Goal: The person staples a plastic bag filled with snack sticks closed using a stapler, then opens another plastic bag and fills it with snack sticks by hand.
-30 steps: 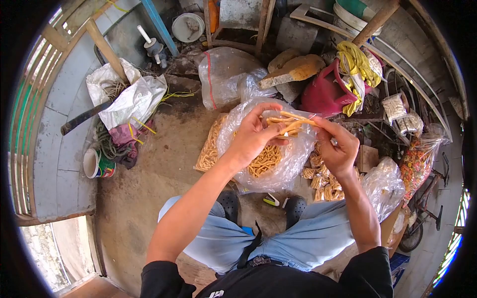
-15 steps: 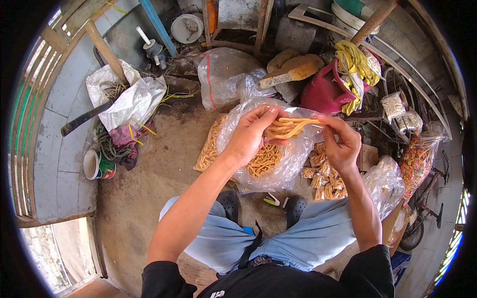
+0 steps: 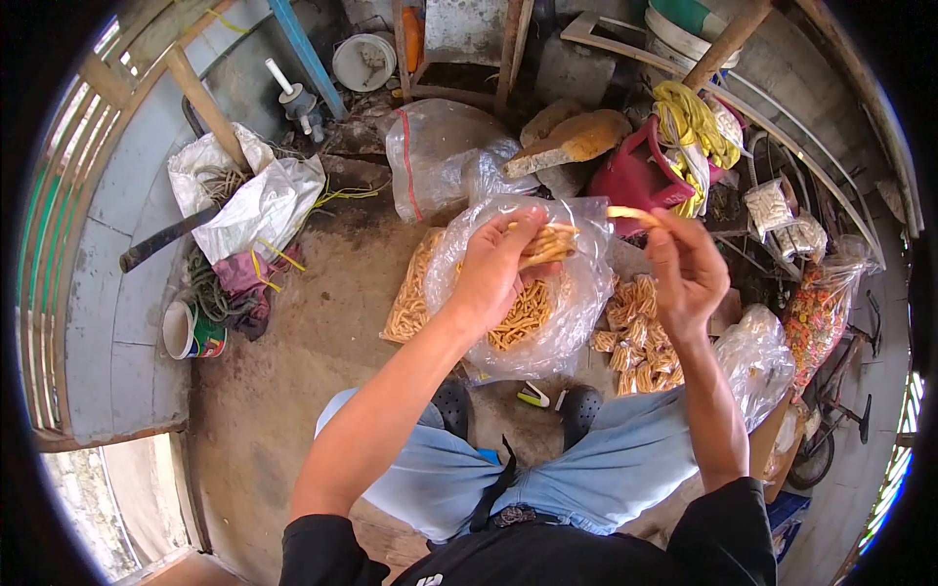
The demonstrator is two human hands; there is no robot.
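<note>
My left hand [image 3: 500, 262] is closed round a small clear bag with snack sticks [image 3: 552, 244] inside, its open end pointing right. Between the thumb and fingers of my right hand [image 3: 686, 269] is a single snack stick [image 3: 633, 214], held just right of the bag's mouth. Below my left hand lies a large open plastic bag [image 3: 576, 332] with loose snack sticks [image 3: 518, 317] in it. Another filled bag [image 3: 410, 293] leans at its left side. Several small filled packets [image 3: 640, 337] are piled on the floor below my right hand.
A green and yellow stapler [image 3: 532, 395] lies between my shoes. Behind are an empty-looking clear bag [image 3: 445, 161], stones [image 3: 576, 140] and a dark red tub [image 3: 635, 176]. A white sack [image 3: 244, 195] and a small bucket [image 3: 186, 327] stand left; a colourful snack bag [image 3: 816, 317] is at right.
My right hand has moved away from the small bag to the right, with one stick now outside the bag. My left hand has kept its hold, with the sticks shifted deeper toward it.
</note>
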